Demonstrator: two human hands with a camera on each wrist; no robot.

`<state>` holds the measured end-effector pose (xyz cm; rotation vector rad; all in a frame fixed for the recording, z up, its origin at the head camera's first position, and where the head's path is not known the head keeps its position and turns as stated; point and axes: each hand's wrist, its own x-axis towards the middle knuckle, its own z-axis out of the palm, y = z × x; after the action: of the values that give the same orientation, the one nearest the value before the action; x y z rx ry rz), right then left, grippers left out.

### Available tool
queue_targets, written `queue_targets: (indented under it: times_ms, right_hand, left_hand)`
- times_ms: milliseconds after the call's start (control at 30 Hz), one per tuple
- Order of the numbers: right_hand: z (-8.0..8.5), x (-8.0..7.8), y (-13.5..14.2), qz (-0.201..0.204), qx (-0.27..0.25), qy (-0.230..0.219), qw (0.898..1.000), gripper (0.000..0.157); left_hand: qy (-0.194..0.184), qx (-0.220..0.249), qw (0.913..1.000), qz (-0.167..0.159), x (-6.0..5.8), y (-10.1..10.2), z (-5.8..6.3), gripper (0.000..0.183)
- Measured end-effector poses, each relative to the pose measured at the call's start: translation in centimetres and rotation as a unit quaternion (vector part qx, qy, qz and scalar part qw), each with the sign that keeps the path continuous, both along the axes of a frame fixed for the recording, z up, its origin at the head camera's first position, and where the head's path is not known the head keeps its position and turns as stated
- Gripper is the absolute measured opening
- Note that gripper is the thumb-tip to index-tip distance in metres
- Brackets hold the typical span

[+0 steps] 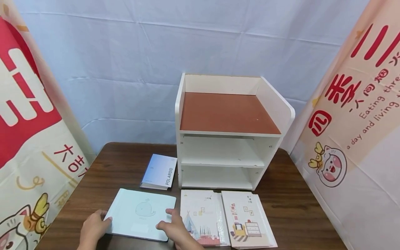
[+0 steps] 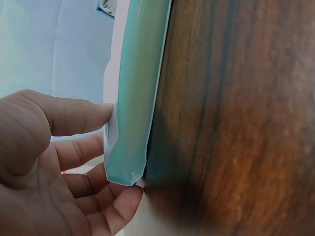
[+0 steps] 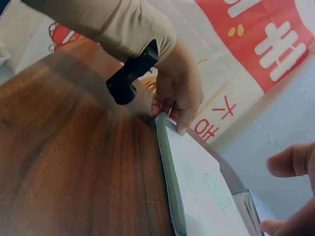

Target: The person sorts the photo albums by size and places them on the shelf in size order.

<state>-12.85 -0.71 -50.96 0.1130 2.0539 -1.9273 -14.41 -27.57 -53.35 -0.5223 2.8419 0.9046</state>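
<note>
A pale blue photo album [image 1: 125,211] with a whale drawing on its cover lies near the front left of the table. My left hand [image 1: 93,227] grips its left end, thumb on the cover and fingertips under the corner, as the left wrist view shows close up. Over the album's right end is my right hand [image 1: 176,227], its thumb and forefinger spread apart. In the right wrist view these right fingers [image 3: 295,160] appear at the right side, with a wide gap between them, beside the album's cover [image 3: 197,182].
A white shelf unit [image 1: 218,166] with a brown top board stands at the back. Left of it lies a blue Polaroid album [image 1: 158,172]. Two white illustrated albums [image 1: 200,217] lie side by side before the shelf. Printed cloths [image 1: 359,121] hang at both sides of the wooden table [image 1: 297,208].
</note>
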Motion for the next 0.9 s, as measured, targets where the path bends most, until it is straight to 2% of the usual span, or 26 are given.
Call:
queue_targets:
  times_ms: [167, 367, 500, 700, 900]
  right_hand:
    - [0.1, -0.4, -0.4, 0.003, 0.05, 0.001, 0.999, 0.059]
    - [-0.1, -0.3, -0.8, -0.012, 0.057, 0.004, 0.998, 0.057]
    - [-0.7, 0.0, -1.1, -0.033, 0.054, 0.018, 0.998, 0.055]
    - [-1.0, 0.4, -1.3, -0.054, 0.047, 0.036, 0.997, 0.052]
    - [-0.8, 0.3, -0.7, -0.053, -0.031, 0.011, 0.998, 0.053]
  left_hand:
    - [0.008, 0.004, 0.9999, 0.01, -0.3, 0.6, -0.2, 0.043]
    - [0.01, 0.001, 0.9987, 0.05, -0.3, 1.2, -0.4, 0.042]
    - [0.016, -0.001, 0.9982, 0.057, -0.1, 1.1, -0.6, 0.044]
    - [0.021, 0.01, 0.9985, 0.05, 0.1, 0.5, -0.6, 0.047]
    - [0.002, 0.035, 0.9992, 0.019, 0.2, -0.4, 0.1, 0.05]
